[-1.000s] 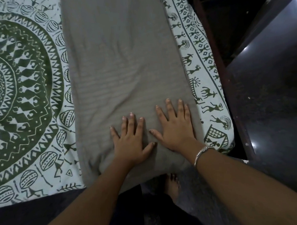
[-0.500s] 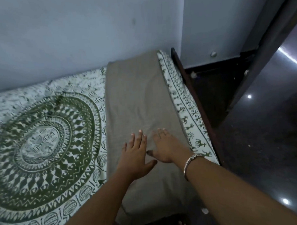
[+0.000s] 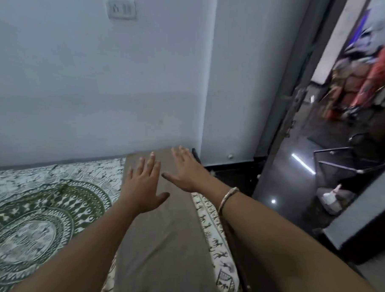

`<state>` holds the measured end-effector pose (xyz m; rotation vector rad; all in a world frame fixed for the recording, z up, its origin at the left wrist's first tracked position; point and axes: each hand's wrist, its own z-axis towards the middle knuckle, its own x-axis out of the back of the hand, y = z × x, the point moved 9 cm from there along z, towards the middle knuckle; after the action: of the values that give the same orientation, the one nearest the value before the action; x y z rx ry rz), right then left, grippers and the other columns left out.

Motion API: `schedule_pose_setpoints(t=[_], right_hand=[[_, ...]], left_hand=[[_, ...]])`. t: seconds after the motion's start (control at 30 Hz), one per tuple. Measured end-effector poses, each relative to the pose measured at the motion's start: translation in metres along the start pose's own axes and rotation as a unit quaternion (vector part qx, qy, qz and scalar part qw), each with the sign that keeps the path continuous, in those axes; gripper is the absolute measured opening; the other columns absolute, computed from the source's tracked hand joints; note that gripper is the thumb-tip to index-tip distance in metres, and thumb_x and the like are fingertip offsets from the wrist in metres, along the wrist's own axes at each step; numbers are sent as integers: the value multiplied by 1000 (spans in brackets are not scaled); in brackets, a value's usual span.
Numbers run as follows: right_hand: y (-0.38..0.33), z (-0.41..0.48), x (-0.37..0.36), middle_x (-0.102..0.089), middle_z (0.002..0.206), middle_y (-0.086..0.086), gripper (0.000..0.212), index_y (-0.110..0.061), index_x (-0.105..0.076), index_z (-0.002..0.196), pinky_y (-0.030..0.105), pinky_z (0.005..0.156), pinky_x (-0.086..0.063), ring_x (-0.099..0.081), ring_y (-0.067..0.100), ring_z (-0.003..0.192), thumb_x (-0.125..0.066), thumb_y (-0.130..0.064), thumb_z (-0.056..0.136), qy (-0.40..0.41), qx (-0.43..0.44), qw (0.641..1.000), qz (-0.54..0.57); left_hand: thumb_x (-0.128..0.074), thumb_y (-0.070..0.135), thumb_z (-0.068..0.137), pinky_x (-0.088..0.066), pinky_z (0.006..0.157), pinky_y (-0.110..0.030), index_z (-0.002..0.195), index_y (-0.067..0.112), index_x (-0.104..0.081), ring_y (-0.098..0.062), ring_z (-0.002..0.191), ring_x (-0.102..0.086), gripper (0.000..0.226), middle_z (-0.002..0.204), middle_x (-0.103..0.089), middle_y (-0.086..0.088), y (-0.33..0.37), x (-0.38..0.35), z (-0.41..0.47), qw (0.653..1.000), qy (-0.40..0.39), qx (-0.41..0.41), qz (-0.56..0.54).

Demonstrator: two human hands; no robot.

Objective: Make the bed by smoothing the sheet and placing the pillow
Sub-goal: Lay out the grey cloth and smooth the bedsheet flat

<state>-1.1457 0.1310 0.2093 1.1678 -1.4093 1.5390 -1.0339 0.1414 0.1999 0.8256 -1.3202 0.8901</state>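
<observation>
Pillow (image 3: 166, 235) lies flat on green-printed sheet (image 3: 36, 219).

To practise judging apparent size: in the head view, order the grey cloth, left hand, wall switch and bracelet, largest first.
1. grey cloth
2. left hand
3. wall switch and bracelet look alike; the bracelet is nearer, so they are unranked.

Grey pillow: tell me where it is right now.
Head view: the grey pillow lies along the patterned sheet's right side, reaching the wall, with left hand and right hand open over its far end.
</observation>
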Motion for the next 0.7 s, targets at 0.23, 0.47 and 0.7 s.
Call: schedule_pose_setpoints(t=[0.23,0.47,0.7], right_hand=[[-47,-21,-42,7,160,17,85,-8,-1,153,38,119,3,8,30,147,-39,-57,94,-11,2,1000,-28],[-25,-62,-188,4,159,19,87,-6,1,152,37,117,5,9,31,147,-39,-58,94,-160,-42,985,-48],[21,-78,-319,6,159,19,85,-2,-1,151,36,117,4,10,33,146,-39,-54,96,-240,-59,968,-43]], left_hand=[[-48,62,86,-10,116,-48,151,12,3,-30,146,7,97,159,15,-6,-24,-18,-52,999,-17,-7,-51],[-48,60,87,-9,116,-49,151,11,7,-31,146,9,98,158,17,-6,-34,-151,-120,982,-159,17,-97],[-46,61,86,-11,117,-47,150,12,8,-28,146,10,97,158,19,-6,-33,-276,-149,960,-249,50,-119]])
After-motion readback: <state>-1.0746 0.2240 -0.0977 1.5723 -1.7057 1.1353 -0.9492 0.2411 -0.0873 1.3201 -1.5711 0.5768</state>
